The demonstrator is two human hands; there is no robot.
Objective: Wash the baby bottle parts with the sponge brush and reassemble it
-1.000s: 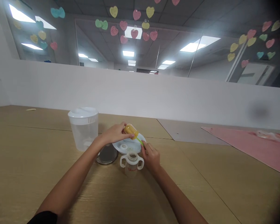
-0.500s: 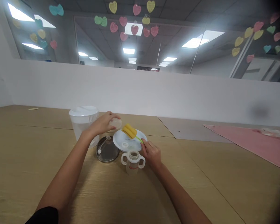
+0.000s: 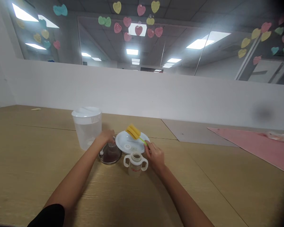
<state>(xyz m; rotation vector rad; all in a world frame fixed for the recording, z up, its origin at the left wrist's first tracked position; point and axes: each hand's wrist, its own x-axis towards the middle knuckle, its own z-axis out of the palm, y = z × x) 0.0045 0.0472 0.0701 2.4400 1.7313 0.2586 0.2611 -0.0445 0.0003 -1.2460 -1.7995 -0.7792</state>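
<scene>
In my right hand [image 3: 155, 155] is the thin green handle of a bottle brush, its yellow sponge head [image 3: 133, 131] held over a white plate [image 3: 145, 137]. My left hand [image 3: 106, 137], slightly blurred, is lowered over a round metal tray [image 3: 111, 156], its fingers closed on a clear bottle cap [image 3: 112, 144] that they partly cover. A small white-tipped piece [image 3: 101, 153] lies at the tray's left side. An uncapped baby bottle [image 3: 135, 167] with two white handles stands upright just left of my right hand. A small white ring [image 3: 127, 146] rests on the plate.
A translucent bucket [image 3: 87, 130] with a white rim stands left of the tray, close to my left forearm. At the right, a pink cloth [image 3: 253, 143] carries a clear plastic packet [image 3: 279, 136]. A white wall [image 3: 132, 90] rises behind the wooden surface.
My left hand has come down and toward me with the clear cap, from beside the bucket's rim to over the metal tray. My right hand and the brush have hardly moved.
</scene>
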